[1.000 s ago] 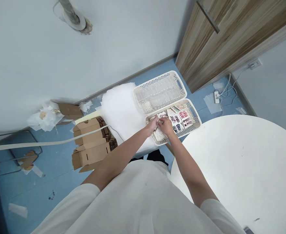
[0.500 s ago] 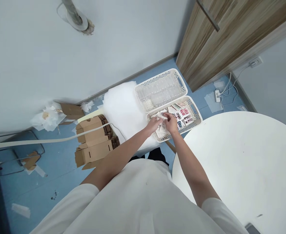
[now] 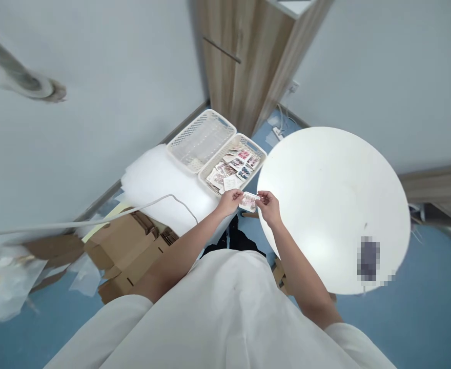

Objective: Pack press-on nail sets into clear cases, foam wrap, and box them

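Back from the white basket (image 3: 252,144) came left grip (image 3: 231,201) and right grip (image 3: 269,206), pinching a patterned card (image 3: 249,201) by opposite ends, seemingly to keep its face uncovered!

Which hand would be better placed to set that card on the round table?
Probably the right hand: it grips the card at the end nearer the round table, while the left hand holds the far end.

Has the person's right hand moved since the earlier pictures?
Yes: judged against the basket of cards, the right hand has moved out from over it, toward the person's white shirt.
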`<state>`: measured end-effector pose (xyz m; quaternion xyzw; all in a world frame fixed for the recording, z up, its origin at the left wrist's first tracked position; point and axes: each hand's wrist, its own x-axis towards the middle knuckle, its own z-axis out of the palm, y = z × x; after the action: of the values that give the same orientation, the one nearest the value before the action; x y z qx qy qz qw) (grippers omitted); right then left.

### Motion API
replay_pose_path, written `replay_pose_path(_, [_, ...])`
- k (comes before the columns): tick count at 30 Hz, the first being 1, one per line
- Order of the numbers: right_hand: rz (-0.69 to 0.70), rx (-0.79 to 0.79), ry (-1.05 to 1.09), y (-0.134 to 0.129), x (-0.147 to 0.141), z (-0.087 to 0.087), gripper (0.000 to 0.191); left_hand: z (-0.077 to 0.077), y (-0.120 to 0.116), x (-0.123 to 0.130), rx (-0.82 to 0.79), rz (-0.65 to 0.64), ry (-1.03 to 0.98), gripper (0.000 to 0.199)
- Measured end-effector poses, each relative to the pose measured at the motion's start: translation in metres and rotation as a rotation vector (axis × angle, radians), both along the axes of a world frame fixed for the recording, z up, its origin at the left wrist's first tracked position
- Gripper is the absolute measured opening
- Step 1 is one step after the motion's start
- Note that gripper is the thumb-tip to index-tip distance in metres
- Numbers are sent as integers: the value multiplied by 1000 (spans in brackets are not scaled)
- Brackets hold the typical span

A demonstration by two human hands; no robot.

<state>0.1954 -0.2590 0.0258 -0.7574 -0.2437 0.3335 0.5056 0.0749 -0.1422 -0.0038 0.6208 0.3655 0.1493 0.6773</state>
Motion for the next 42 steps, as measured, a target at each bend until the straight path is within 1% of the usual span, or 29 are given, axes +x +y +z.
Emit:
replay_pose_path(1, [-10,-23,-58,-16,-2,0,30,-3,-8,4,-1,-26,14,10])
replay_pose_path(2, [9,-30,-124,-32,-3,-1,34,-5,-16,8,-6,-53,36,10])
replay_pose_path(4, [100,-26,-230,-60,-3,-3,46,-7,-30,15,-34,-89,80,9])
replay_pose_path(6, [173,-42,-303,-81,-1,-7,50,-8,-40,22,-71,-149,97,10])
replay_pose_path(8, [202,-57,-364,-95,2,-13,49,-9,-49,31,-92,-201,99,11])
replay_pose_path(13, [195,-80,-467,-114,16,-30,50,-15,-65,59,-57,-225,135,14])
replay_pose_path(15, [189,-90,-477,-118,23,-37,51,-18,-68,69,8,-242,163,15])
replay_pose_path(18, [206,-137,-477,-119,34,-47,51,-20,-68,73,194,-299,217,24])
replay_pose_path(21, [226,-203,-475,-115,43,-54,49,-17,-67,65,480,-450,259,39])
replay_pose_path(24, [228,-261,-490,-108,50,-60,46,-12,-71,54,756,-624,316,45])
replay_pose_path(27, [262,-305,-517,-101,56,-63,44,-10,-77,47,907,-765,377,48])
replay_pose_path(30, [302,-321,-528,-96,60,-66,43,-12,-79,48,970,-812,395,48])
replay_pose_path(34, [319,-339,-533,-89,64,-67,46,-14,-73,54,1001,-801,391,44])
replay_pose_path(37, [316,-361,-534,-88,65,-65,51,-14,-68,58,987,-793,359,41])
replay_pose_path(40, [269,-389,-535,-93,60,-60,56,-14,-65,62,950,-746,328,37])
replay_pose_path(42, [204,-414,-533,-98,52,-55,53,-14,-62,66,930,-710,312,34])
